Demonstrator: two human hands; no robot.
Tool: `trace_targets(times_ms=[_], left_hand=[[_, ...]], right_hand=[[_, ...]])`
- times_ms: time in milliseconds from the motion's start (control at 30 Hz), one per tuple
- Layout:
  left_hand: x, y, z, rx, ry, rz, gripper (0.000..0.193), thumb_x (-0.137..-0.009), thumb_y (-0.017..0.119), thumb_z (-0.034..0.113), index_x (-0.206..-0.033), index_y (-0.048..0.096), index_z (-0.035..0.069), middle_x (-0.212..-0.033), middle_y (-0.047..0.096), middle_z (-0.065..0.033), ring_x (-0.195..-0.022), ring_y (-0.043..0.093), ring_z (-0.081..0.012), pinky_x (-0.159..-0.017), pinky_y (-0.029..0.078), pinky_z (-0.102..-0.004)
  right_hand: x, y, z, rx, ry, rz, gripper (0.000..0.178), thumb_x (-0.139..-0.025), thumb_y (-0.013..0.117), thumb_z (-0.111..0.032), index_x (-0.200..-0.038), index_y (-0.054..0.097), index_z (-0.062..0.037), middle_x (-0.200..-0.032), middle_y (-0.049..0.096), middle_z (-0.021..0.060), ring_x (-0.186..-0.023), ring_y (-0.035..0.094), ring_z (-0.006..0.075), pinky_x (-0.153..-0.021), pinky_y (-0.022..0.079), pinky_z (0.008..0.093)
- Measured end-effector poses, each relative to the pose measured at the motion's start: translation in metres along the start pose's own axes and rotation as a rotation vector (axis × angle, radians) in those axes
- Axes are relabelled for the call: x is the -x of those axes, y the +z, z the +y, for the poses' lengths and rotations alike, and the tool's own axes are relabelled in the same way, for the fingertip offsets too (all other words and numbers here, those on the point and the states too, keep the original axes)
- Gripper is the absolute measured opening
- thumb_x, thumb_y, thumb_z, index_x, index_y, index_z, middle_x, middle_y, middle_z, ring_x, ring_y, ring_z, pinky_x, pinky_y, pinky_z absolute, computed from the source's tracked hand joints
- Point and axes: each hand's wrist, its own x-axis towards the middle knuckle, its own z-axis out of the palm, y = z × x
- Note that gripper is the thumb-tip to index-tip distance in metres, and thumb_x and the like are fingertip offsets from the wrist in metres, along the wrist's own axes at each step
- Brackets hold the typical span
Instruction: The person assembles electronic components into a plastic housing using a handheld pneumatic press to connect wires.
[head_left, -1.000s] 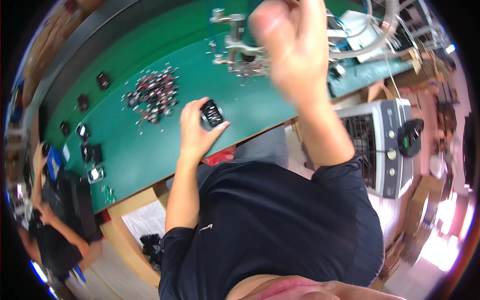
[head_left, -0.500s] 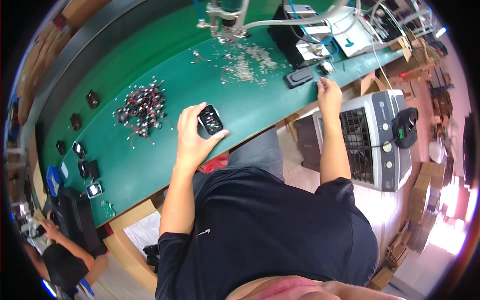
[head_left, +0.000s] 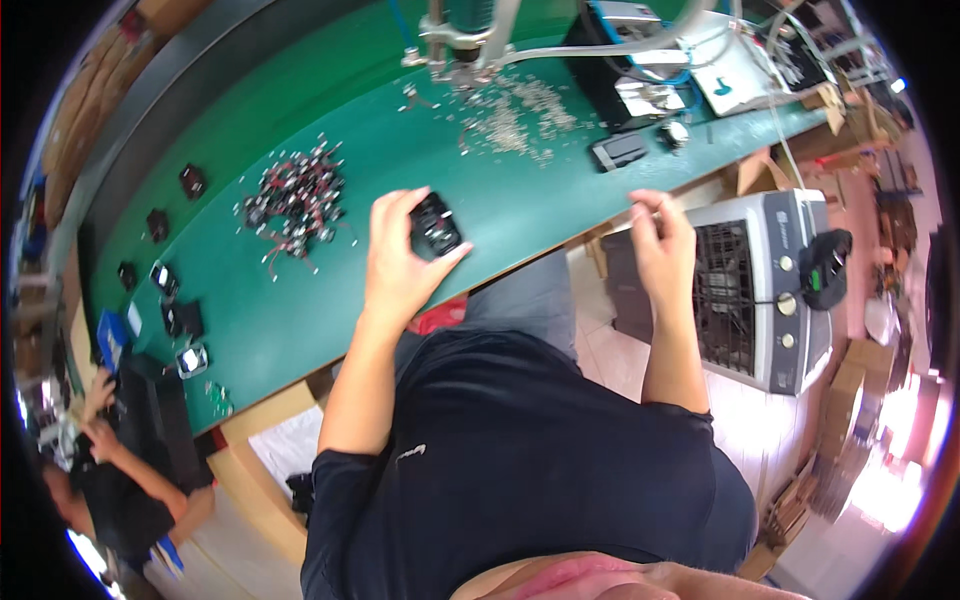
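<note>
My left hand (head_left: 398,262) holds a small black boxy part (head_left: 435,226) just above the green table mat (head_left: 520,205), near its front edge. My right hand (head_left: 662,240) hovers off the table's front edge, to the right of the part and apart from it. Its thumb and fingertips are pinched together; whether something tiny sits between them is too small to tell. A heap of small red and black wired parts (head_left: 295,195) lies left of my left hand. Small silvery bits (head_left: 520,112) are scattered farther back.
A metal stand tool (head_left: 460,45), a black box (head_left: 610,60) and a flat black piece (head_left: 618,151) sit at the back right. Several black parts (head_left: 165,280) line the left end. A grey grilled appliance (head_left: 765,290) stands on the floor at right. Another person (head_left: 120,480) works at lower left.
My right hand has come down from high near the camera to the table's front edge and drawn slightly toward me. My left hand keeps the black part in about the same place.
</note>
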Motion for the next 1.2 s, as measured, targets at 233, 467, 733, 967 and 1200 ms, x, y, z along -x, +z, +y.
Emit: trace_targets(times_ms=[233,467,733,967,1200], left_hand=[[0.003,0.005,0.006,-0.077,-0.028,0.068,0.082,-0.061,0.097,0.01,-0.132,0.055,0.007,-0.126,0.051,-0.0136,-0.113,0.057,-0.0273,-0.083,0.054,-0.0351],[0.013,-0.004,0.005,-0.1,-0.069,0.09,0.083,-0.062,0.097,0.01,-0.133,0.054,0.008,-0.128,0.05,-0.0134,-0.114,0.056,-0.027,-0.081,0.054,-0.0351],[0.014,0.001,0.004,-0.136,-0.054,0.111,0.083,-0.061,0.097,0.01,-0.133,0.055,0.007,-0.126,0.05,-0.0137,-0.114,0.056,-0.0286,-0.08,0.056,-0.0367],[0.012,0.001,0.003,-0.135,-0.11,0.141,0.082,-0.062,0.097,0.014,-0.132,0.055,0.007,-0.125,0.05,-0.0128,-0.111,0.058,-0.0263,-0.078,0.054,-0.0346],[0.017,-0.005,-0.001,-0.151,-0.161,0.145,0.08,-0.064,0.096,0.015,-0.131,0.055,0.007,-0.126,0.05,-0.012,-0.111,0.058,-0.0259,-0.08,0.054,-0.0356]], right_hand=[[0.052,0.078,-0.044,-0.052,-0.451,-0.29,0.018,-0.087,0.073,-0.004,-0.105,0.069,-0.0053,-0.09,0.067,0.0116,-0.074,0.069,0.0319,-0.065,0.056,0.0394],[0.054,0.088,-0.05,-0.008,-0.511,-0.362,0.018,-0.085,0.073,-0.003,-0.102,0.068,-0.0055,-0.087,0.064,0.0098,-0.069,0.068,0.0311,-0.06,0.055,0.04],[0.057,0.096,-0.051,0.084,-0.587,-0.339,0.019,-0.085,0.073,-0.004,-0.103,0.067,-0.0059,-0.084,0.062,0.008,-0.064,0.065,0.0268,-0.057,0.054,0.038],[0.059,0.095,-0.053,0.108,-0.67,-0.289,0.021,-0.083,0.074,-0.002,-0.103,0.067,-0.0055,-0.083,0.06,0.0069,-0.061,0.064,0.0244,-0.056,0.053,0.0357],[0.04,0.075,-0.048,0.144,-0.632,-0.123,0.023,-0.083,0.074,-0.001,-0.105,0.068,-0.0046,-0.08,0.061,0.0088,-0.062,0.064,0.0271,-0.055,0.052,0.037]])
